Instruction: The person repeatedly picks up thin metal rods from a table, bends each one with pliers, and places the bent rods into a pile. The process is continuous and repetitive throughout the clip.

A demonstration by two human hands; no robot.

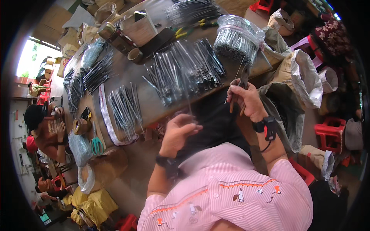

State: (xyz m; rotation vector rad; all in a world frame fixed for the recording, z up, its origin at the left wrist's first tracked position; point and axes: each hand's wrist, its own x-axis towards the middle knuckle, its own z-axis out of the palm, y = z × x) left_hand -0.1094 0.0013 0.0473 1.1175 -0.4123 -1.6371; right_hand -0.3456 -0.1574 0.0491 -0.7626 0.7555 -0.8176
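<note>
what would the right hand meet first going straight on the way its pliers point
Probably the plastic-wrapped bundle, with the pliers in the right hand touching it first; depth is unclear, so they might pass over.

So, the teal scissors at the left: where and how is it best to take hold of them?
Probably take the teal scissors by the handle loops, from the person's side, with the left hand, which is nearer. The loops lie toward the person and the blades point away, so the grip should avoid the edges. The right hand holds pliers.
</note>
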